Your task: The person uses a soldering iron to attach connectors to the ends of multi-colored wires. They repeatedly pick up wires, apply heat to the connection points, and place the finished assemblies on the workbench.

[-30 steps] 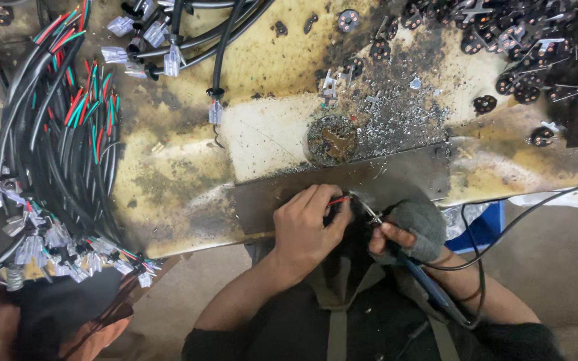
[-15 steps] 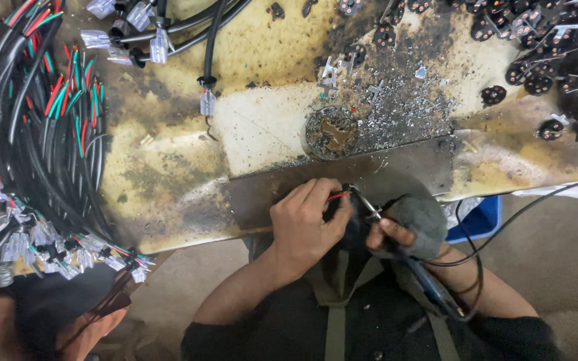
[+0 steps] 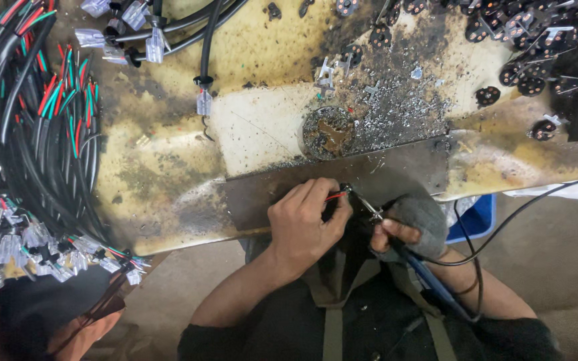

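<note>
Soldering a thin red wire at a scorched bench.
Left hand pinching the wire; gloved right hand, at three o'clock, gripping a soldering iron.

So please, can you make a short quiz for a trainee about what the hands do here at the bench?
1. True or false: the left hand pinches a red wire.
2. Which hand wears a grey glove? A) left B) right C) both
3. Fill in: the right hand holds a soldering iron whose tip meets the wire's ____.

Key:
1. True. The fingers grip the wire over the dark metal plate.
2. B.
3. End. The iron's cord runs off to the right.
</note>
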Demonstrator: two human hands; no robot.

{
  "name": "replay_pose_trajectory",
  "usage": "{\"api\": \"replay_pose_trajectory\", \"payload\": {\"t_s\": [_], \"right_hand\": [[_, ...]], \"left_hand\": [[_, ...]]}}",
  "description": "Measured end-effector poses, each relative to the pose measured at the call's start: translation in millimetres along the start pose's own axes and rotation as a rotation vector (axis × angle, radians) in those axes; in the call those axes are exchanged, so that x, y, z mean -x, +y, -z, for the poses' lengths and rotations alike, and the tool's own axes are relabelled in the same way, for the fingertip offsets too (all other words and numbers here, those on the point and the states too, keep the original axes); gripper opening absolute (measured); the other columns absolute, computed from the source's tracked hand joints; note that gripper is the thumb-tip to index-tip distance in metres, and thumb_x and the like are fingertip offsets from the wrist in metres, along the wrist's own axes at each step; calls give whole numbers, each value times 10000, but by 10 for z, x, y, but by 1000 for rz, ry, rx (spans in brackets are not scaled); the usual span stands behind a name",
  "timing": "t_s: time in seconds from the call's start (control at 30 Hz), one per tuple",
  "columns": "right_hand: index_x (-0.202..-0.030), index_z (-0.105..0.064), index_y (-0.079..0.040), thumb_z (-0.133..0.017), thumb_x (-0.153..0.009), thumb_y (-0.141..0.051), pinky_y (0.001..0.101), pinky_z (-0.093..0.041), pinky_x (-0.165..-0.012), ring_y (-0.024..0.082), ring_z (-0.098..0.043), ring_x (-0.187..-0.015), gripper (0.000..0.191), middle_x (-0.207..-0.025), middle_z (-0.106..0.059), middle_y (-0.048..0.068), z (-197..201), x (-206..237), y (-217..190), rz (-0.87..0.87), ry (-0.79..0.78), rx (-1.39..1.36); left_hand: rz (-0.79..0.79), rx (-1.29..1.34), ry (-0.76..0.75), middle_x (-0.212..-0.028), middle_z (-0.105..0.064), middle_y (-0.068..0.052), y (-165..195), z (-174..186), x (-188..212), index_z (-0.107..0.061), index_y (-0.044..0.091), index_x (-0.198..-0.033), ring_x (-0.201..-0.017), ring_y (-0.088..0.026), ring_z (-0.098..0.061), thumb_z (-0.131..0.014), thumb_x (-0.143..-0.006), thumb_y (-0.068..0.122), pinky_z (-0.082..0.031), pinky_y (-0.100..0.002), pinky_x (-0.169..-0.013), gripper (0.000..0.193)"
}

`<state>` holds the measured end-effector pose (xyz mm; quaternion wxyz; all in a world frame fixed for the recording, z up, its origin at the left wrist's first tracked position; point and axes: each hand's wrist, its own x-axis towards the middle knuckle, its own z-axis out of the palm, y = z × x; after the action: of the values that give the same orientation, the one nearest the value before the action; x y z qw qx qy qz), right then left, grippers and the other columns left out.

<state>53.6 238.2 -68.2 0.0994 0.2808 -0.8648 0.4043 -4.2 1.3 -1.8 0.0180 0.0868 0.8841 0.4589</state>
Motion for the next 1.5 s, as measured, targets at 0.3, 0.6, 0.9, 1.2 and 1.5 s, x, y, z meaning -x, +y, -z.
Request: {"api": "replay_pose_trajectory", "payload": {"t_s": [0.3, 0.6, 0.9, 1.2, 1.5], "right_hand": [[-683, -636, -173, -757, -837, -49, 318, -465, -515, 202, -599, -441, 231, -523, -576, 9, 46, 90, 41, -624, -195, -341], [-1039, -619, -64, -713, -935, -99, 310, -496, -710, 225, -613, -738, 144, -847, -646, 54, -34, 177, -232, -596, 287, -255], [-1032, -735, -70, -778, -860, -260, 357, -474, -644, 175, -597, -717, 260, -850, -675, 49, 444, -456, -332, -210, -84, 63], [-1120, -416, -68, -788, -943, -37, 237, -541, -753, 103, -689, -937, 413, -1043, -628, 77, -101, -711, -346, -376, 161, -465], [-1063, -312, -84, -754, -907, 37, 266, -619, -793, 150, -751, -936, 484, -914, -715, 96, -244, -441, -247, -706, 174, -624]], "left_hand": [[9, 3, -16, -833, -687, -70, -10, 23, 9, -654, 85, -938, -737, -275, -699, -762, -863, 152, -542, -385, -635, 147], [33, 19, -6, -813, -684, -70, 33, 13, 32, -652, 82, -926, -713, -263, -698, -772, -850, 137, -542, -376, -618, 152], [18, 9, 11, -795, -676, -82, 72, 41, 66, -650, 75, -922, -696, -276, -686, -761, -836, 140, -529, -386, -604, 155], [-22, 18, 17, -863, -663, -107, 133, 88, 82, -635, 59, -990, -766, -319, -681, -750, -791, 135, -535, -414, -652, 242], [-13, 38, 58, -853, -669, -97, 147, 85, 82, -654, 69, -913, -764, -291, -695, -767, -796, 102, -554, -386, -665, 166]]}}
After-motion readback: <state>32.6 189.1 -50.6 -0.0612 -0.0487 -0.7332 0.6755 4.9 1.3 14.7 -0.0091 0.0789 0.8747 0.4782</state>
